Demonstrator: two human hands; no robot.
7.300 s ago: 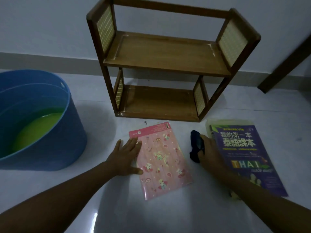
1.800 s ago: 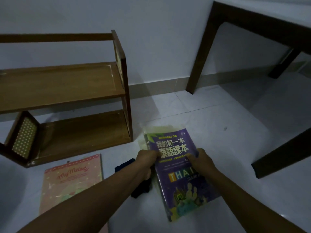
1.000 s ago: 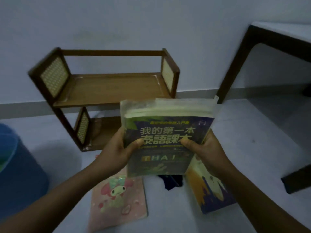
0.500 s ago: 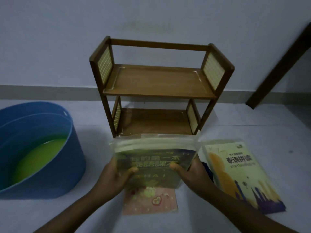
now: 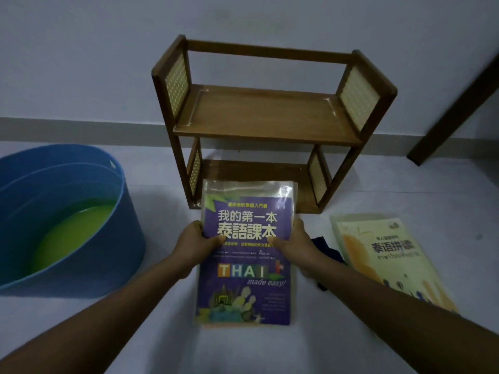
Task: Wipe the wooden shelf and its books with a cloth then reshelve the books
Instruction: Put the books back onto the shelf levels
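You had the purple plastic-wrapped Thai textbook [image 5: 247, 255] pinched at both side edges: left hand [image 5: 195, 245] and right hand [image 5: 295, 245], thumbs on the cover. A second ago it was raised at chest height; now it lay flat on the floor directly in front of the two-tier wooden shelf [image 5: 267, 122], over the pink notebook. Cream paperback [image 5: 391, 260] sat right of the shelf, dark blue cloth [image 5: 328, 248] between the books. Both tiers were bare, so I'd judge wiping came next, reshelving not started.
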